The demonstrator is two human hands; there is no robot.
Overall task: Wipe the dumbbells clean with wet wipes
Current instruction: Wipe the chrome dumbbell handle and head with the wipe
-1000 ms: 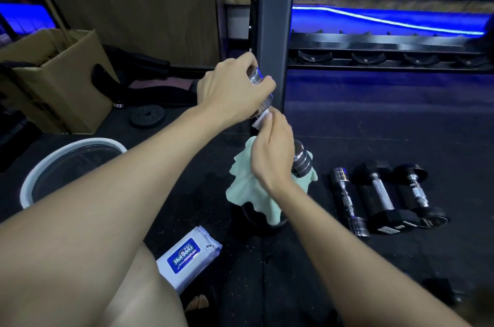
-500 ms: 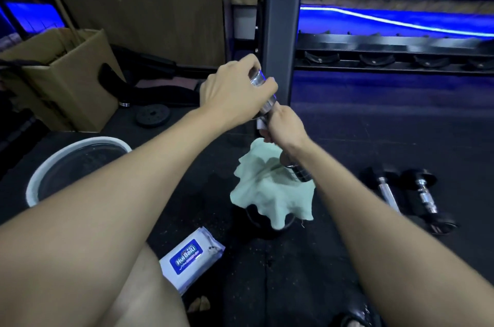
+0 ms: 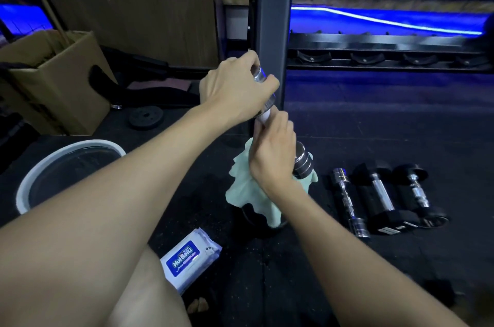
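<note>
Chrome dumbbell [image 3: 300, 159] held tilted at frame centre; left hand [image 3: 235, 91] curled round its upper end to steady it, right hand [image 3: 272, 155] wrapped on the handle with a white wet wipe [image 3: 263, 118]. Green cloth [image 3: 248, 193] beneath. Versus half a second earlier: right hand sits lower; three floor dumbbells [image 3: 379, 198] show at right

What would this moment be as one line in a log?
step: wiping | left hand: grips top of shiny chrome dumbbell | right hand: rubs white wet wipe on handle | floor: three more dumbbells
</note>
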